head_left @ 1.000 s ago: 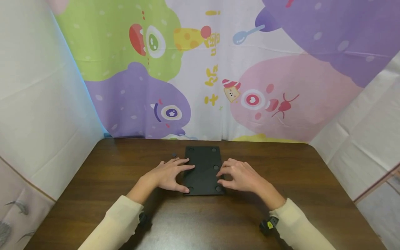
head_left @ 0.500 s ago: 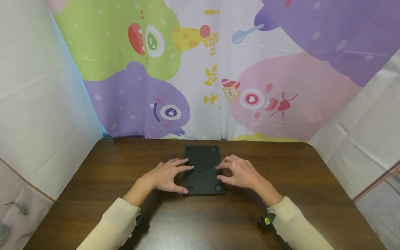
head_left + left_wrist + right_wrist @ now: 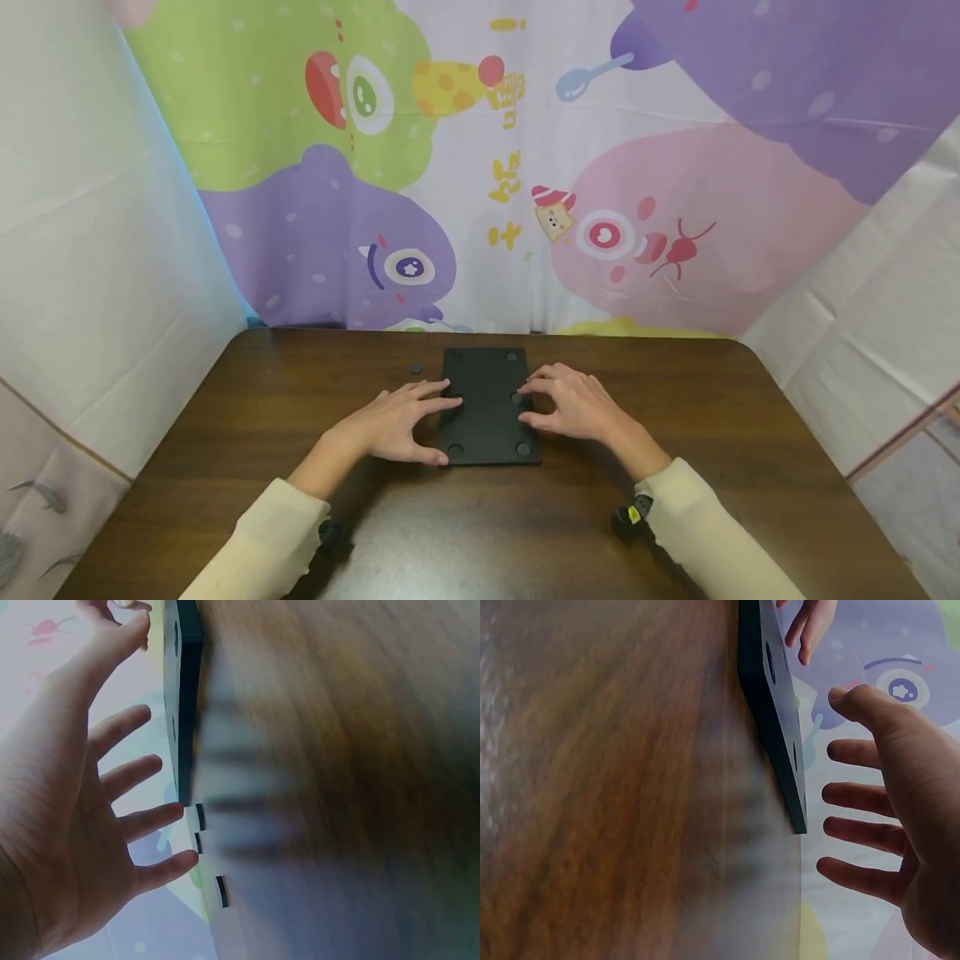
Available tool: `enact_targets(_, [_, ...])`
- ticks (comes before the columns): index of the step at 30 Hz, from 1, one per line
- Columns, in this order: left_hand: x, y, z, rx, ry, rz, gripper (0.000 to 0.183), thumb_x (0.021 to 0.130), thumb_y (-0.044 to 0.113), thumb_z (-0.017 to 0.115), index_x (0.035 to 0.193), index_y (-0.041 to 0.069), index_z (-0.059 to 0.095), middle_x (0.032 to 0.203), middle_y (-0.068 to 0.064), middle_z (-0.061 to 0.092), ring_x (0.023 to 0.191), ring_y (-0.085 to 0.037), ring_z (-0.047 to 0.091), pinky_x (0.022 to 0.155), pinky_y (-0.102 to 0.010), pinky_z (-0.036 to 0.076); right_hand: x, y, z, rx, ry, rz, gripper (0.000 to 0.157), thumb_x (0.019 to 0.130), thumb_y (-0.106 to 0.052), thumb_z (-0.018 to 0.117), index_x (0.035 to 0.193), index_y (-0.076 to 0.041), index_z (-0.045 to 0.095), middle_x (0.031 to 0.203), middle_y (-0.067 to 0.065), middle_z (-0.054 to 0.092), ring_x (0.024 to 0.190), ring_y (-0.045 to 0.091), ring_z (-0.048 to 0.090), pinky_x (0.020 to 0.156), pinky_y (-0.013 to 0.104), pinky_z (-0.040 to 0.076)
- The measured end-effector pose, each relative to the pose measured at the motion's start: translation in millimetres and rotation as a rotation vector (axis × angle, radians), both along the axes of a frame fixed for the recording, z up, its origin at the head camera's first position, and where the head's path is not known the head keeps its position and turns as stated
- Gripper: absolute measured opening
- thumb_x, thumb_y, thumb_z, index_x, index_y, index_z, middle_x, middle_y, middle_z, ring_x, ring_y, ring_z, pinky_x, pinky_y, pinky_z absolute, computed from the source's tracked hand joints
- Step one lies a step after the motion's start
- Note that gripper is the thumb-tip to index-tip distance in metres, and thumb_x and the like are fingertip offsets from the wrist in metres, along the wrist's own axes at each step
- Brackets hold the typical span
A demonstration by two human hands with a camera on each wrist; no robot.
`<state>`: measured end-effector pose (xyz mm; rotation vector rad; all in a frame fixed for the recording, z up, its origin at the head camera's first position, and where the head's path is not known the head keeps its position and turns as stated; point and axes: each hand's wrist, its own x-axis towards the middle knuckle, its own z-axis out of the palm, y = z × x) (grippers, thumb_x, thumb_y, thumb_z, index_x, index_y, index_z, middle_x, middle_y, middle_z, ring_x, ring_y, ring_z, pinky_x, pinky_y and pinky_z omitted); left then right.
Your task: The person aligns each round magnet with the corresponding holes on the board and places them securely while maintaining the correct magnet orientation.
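A flat black rectangular board lies on the table, with round discs or recesses at its corners and along its long sides. My left hand spreads its fingers at the board's left edge, thumb near the front corner. On the opposite side, my right hand has its fingertips over the right edge, close to the middle round spot. The right wrist view shows those fingers extended and separated, gripping nothing. Past the board in the left wrist view are small black discs, mostly hidden by the left hand in the head view.
One small dark disc lies on the brown wooden table, left of the board's far end. A printed cartoon curtain hangs behind the table, and pale cloth walls flank it.
My right hand has shifted slightly toward the far end along the board's right edge, its fingers less bunched. The left hand stays almost in place, and the board has not visibly moved.
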<state>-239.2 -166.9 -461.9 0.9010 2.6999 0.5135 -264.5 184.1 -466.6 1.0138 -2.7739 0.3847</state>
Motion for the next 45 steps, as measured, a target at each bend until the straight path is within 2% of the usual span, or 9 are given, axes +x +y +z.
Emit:
enact_targets(8, [3.9,-6.9,2.3,0.015,0.009,0.006,0.093,0.094,0.061,0.085,0.171,0.024,0.051,0.186,-0.015,0.035,0.169,-0.057,0.034,0.119,-0.097,0.027,-5.7,-1.2,-3.6,0.011,-0.033,-0.035,0.047,0.097,-0.051,0.087,0.134,-0.022,0.084,0.143,0.009,0.078,0.128,0.034,0.074,0.090,0.054,0.068])
enact_targets(13, [5.7,-10.1,3.4,0.020,0.024,-0.008,0.092,0.095,0.060,0.085,0.171,0.022,0.051,0.185,-0.016,0.035,0.168,-0.058,0.035,0.119,-0.097,0.028,-8.4,-1.2,-4.3,0.008,-0.064,-0.052,0.051,0.096,-0.051,0.087,0.137,-0.021,0.082,0.148,0.011,0.075,0.133,0.036,0.072,0.099,0.059,0.066])
enact_targets(18, [7.6,-15.6,2.2,0.030,0.041,-0.011,0.091,0.095,0.061,0.084,0.170,0.021,0.052,0.184,-0.018,0.036,0.166,-0.060,0.037,0.117,-0.098,0.029,-11.7,-3.1,-5.1,0.012,-0.094,-0.059,0.057,0.096,-0.056,0.086,0.140,-0.021,0.080,0.153,0.013,0.072,0.139,0.038,0.069,0.104,0.061,0.064])
enact_targets(26, [10.6,-28.1,0.0,0.027,0.052,0.031,0.092,0.094,0.064,0.084,0.170,0.024,0.052,0.185,-0.015,0.037,0.169,-0.058,0.034,0.118,-0.097,0.029,-14.9,-5.0,-7.0,0.026,-0.149,-0.077,0.067,0.094,-0.062,0.086,0.148,-0.023,0.076,0.165,0.014,0.063,0.152,0.041,0.060,0.106,0.066,0.062])
enact_targets(35, [11.7,-37.9,3.2,0.021,0.096,0.046,0.090,0.093,0.062,0.085,0.169,0.022,0.055,0.182,-0.016,0.043,0.165,-0.058,0.040,0.115,-0.097,0.033,-19.3,-8.6,-8.2,0.029,-0.202,-0.073,0.077,0.092,-0.066,0.086,0.154,-0.024,0.070,0.173,0.015,0.056,0.159,0.043,0.053,0.116,0.072,0.055])
enact_targets(45, [9.6,-52.3,0.9,0.030,0.198,0.079,0.079,0.094,0.058,0.083,0.162,0.021,0.063,0.171,-0.016,0.058,0.157,-0.049,0.055,0.116,-0.088,0.043,-24.3,-11.5,-10.0,0.042,-0.229,-0.083,0.081,0.091,-0.068,0.085,0.157,-0.025,0.068,0.174,0.016,0.054,0.161,0.045,0.050,0.123,0.075,0.047])
